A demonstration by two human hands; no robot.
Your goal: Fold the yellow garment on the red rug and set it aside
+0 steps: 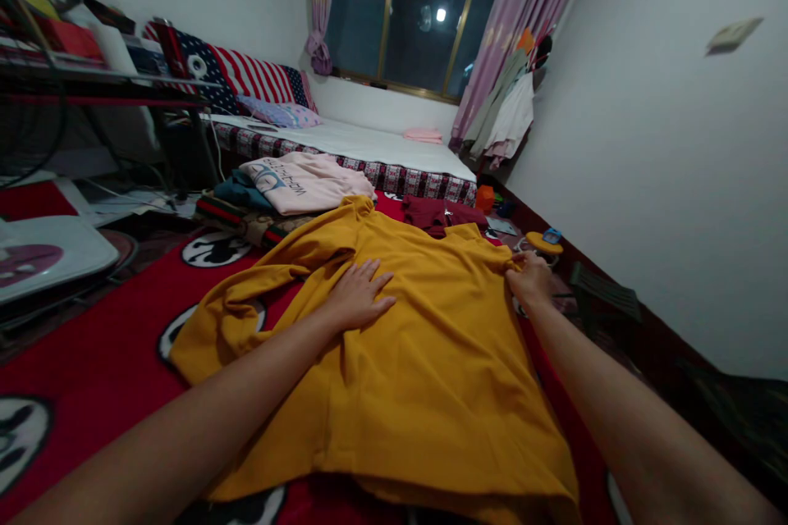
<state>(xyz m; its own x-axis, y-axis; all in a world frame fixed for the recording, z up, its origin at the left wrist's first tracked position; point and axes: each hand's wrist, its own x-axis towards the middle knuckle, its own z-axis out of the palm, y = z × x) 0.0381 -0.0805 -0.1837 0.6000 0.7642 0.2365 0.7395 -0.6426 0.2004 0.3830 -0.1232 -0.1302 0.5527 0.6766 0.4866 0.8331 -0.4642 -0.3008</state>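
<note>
Shirt (424,361), mustard yellow, is spread out under the left hand (360,295), which is just lying open and flat on it; right hand (530,277) has its edge pinched, folded pink top (308,182) sits beyond the left.

We record dim indoor light, with one white glare spot on the dark window (415,26). We note soft shadows in the folds of the yellow garment (431,344), wide-angle stretching toward the edges, and a blurred wall fixture (734,36).
</note>
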